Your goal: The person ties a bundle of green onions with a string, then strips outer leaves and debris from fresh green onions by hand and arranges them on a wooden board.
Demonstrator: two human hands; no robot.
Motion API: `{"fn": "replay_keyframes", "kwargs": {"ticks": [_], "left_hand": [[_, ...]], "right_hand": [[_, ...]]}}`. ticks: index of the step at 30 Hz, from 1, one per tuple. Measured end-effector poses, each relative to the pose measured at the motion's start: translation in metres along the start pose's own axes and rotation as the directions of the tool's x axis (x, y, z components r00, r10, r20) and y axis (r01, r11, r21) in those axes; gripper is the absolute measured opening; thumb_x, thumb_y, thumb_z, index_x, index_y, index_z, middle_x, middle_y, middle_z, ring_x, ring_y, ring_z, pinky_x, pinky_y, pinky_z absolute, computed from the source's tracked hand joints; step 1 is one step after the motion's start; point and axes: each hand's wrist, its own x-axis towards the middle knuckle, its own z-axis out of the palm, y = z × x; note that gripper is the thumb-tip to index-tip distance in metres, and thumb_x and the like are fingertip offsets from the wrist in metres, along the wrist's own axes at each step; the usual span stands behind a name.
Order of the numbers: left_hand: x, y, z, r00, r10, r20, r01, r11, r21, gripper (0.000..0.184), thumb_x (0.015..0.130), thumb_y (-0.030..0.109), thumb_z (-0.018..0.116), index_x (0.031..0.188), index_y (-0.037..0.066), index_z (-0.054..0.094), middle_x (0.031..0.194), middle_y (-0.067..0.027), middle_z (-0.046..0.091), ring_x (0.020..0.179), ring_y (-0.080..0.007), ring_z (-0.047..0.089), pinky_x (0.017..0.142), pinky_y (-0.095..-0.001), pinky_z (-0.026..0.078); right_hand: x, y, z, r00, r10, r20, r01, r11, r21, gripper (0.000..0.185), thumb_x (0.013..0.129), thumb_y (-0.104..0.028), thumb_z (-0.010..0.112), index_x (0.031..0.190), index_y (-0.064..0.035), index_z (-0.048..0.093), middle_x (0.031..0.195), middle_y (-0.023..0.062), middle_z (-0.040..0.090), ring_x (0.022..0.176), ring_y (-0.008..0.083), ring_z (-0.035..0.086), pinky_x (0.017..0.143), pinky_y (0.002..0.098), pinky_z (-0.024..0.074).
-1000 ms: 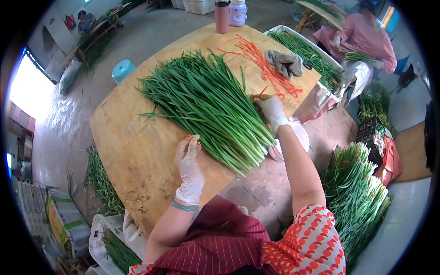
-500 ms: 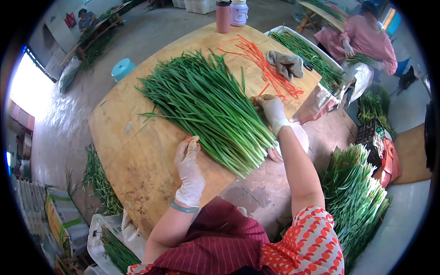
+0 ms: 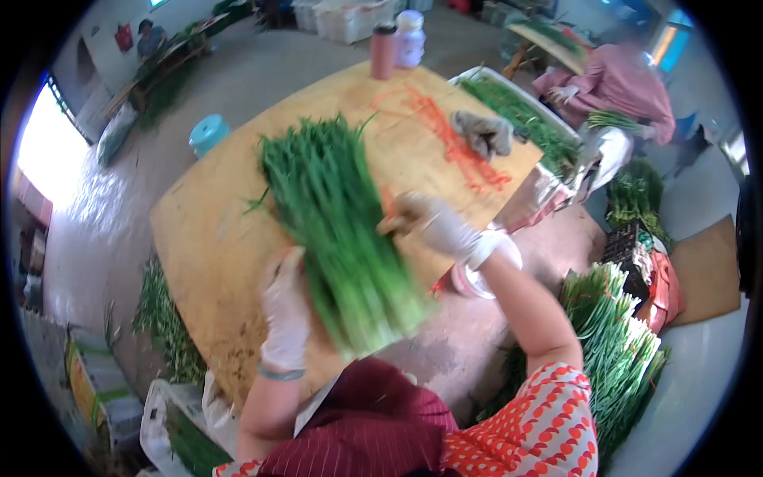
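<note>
A bunch of garlic chives (image 3: 342,215) lies on the wooden table, its pale stem ends pointing toward me and smeared by motion. Against the left side of the bunch is my gloved left hand (image 3: 286,310), fingers drawn together; what they may pinch is hidden. My gloved right hand (image 3: 433,226) is at the right side, fingers bent and closed, blurred. A short piece of red tie strip (image 3: 388,200) shows at its fingertips. More red tie strips (image 3: 449,135) lie farther up the table beside a grey cloth glove (image 3: 482,133).
A pink bottle (image 3: 383,52) and a lilac bottle (image 3: 409,40) stand at the far table edge (image 3: 230,262). Tied chive bundles (image 3: 608,342) are stacked at right. A white bucket (image 3: 477,278) stands below the table's edge. A co-worker (image 3: 612,83) in pink sits beyond a chive-filled crate (image 3: 517,111).
The chives have been turned more upright in view and gathered into a narrower bunch. Both my hands have shifted left, the right one now closer to the left across the bunch.
</note>
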Motion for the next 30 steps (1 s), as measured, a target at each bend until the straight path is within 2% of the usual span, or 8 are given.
{"fn": "replay_keyframes", "kwargs": {"ticks": [4, 8, 10, 15, 18, 22, 28, 30], "left_hand": [[0.010, 0.024, -0.035, 0.999, 0.043, -0.018, -0.045, 0.990, -0.132, 0.013, 0.085, 0.010, 0.056, 0.093, 0.000, 0.061, 0.090, -0.0024, 0.059, 0.082, -0.0111, 0.054, 0.078, -0.0239, 0.044], [0.020, 0.048, -0.075, 0.997, -0.008, 0.081, 0.022, 0.986, -0.166, 0.011, 0.087, 0.007, 0.053, 0.092, 0.000, 0.061, 0.087, -0.0026, 0.059, 0.080, -0.0110, 0.054, 0.075, -0.0239, 0.044], [0.028, 0.037, -0.101, 0.989, 0.053, 0.135, -0.072, 0.988, 0.136, 0.011, 0.087, 0.004, 0.051, 0.091, 0.000, 0.060, 0.086, -0.0033, 0.060, 0.078, -0.0110, 0.055, 0.075, -0.0230, 0.044], [0.007, 0.031, -0.127, 0.983, -0.075, 0.168, 0.120, 0.955, -0.273, 0.009, 0.086, 0.005, 0.052, 0.088, 0.001, 0.060, 0.086, -0.0052, 0.061, 0.079, -0.0125, 0.056, 0.077, -0.0249, 0.044], [-0.002, 0.041, -0.131, 0.977, -0.125, 0.172, 0.176, 0.928, -0.329, 0.008, 0.086, 0.003, 0.051, 0.086, 0.002, 0.059, 0.085, -0.0056, 0.060, 0.079, -0.0140, 0.057, 0.076, -0.0256, 0.045], [-0.008, 0.058, -0.130, 0.970, -0.194, 0.145, 0.230, 0.929, -0.291, 0.007, 0.085, 0.002, 0.051, 0.085, 0.002, 0.058, 0.083, -0.0060, 0.060, 0.079, -0.0143, 0.057, 0.074, -0.0251, 0.046], [-0.010, 0.067, -0.140, 0.959, -0.220, 0.181, 0.257, 0.941, -0.219, 0.006, 0.083, 0.003, 0.052, 0.084, 0.000, 0.057, 0.080, -0.0082, 0.059, 0.078, -0.0145, 0.057, 0.073, -0.0249, 0.045], [0.001, 0.067, -0.152, 0.861, -0.395, 0.321, 0.458, 0.877, -0.146, 0.010, 0.083, 0.001, 0.050, 0.089, -0.001, 0.058, 0.081, -0.0094, 0.060, 0.073, -0.0192, 0.058, 0.073, -0.0285, 0.047]], "right_hand": [[-0.003, -0.049, 0.047, 0.939, -0.329, -0.099, 0.283, 0.904, -0.320, 0.013, 0.074, -0.014, 0.063, 0.082, -0.0044, 0.058, 0.076, 0.0113, 0.059, 0.074, 0.0302, 0.058, 0.066, 0.0387, 0.0454], [-0.005, -0.071, 0.102, 0.838, -0.531, -0.125, 0.367, 0.719, -0.590, 0.012, 0.065, -0.007, 0.058, 0.076, -0.0111, 0.057, 0.079, 0.0047, 0.057, 0.082, 0.0237, 0.055, 0.077, 0.0356, 0.0394], [-0.002, -0.060, 0.134, 0.805, -0.588, -0.083, 0.431, 0.675, -0.599, 0.016, 0.065, -0.010, 0.055, 0.080, -0.0118, 0.057, 0.090, 0.0040, 0.054, 0.092, 0.0222, 0.051, 0.082, 0.0379, 0.0370], [-0.003, -0.056, 0.185, 0.705, -0.699, 0.123, 0.651, 0.569, -0.503, 0.038, 0.081, -0.012, 0.046, 0.119, -0.0049, 0.050, 0.124, 0.0089, 0.047, 0.115, 0.0238, 0.043, 0.100, 0.0423, 0.0305], [0.002, -0.076, 0.186, 0.665, -0.727, 0.170, 0.709, 0.544, -0.449, 0.035, 0.082, -0.017, 0.047, 0.115, -0.0048, 0.049, 0.136, 0.0073, 0.038, 0.124, 0.0245, 0.037, 0.106, 0.0432, 0.0254], [0.013, -0.080, 0.195, 0.590, -0.695, 0.411, 0.804, 0.463, -0.373, 0.050, 0.087, -0.014, 0.039, 0.134, 0.0005, 0.029, 0.139, 0.0127, 0.031, 0.130, 0.0245, 0.028, 0.110, 0.0383, 0.0183], [0.016, -0.057, 0.221, 0.590, -0.726, 0.354, 0.807, 0.548, -0.221, 0.027, 0.085, -0.012, 0.041, 0.105, 0.0036, 0.049, 0.124, 0.0199, 0.044, 0.121, 0.0295, 0.039, 0.106, 0.0393, 0.0254], [0.025, -0.068, 0.220, 0.529, -0.717, 0.454, 0.847, 0.479, -0.231, 0.020, 0.082, -0.009, 0.043, 0.096, 0.0016, 0.052, 0.116, 0.0183, 0.050, 0.117, 0.0308, 0.043, 0.105, 0.0395, 0.0277]]}}
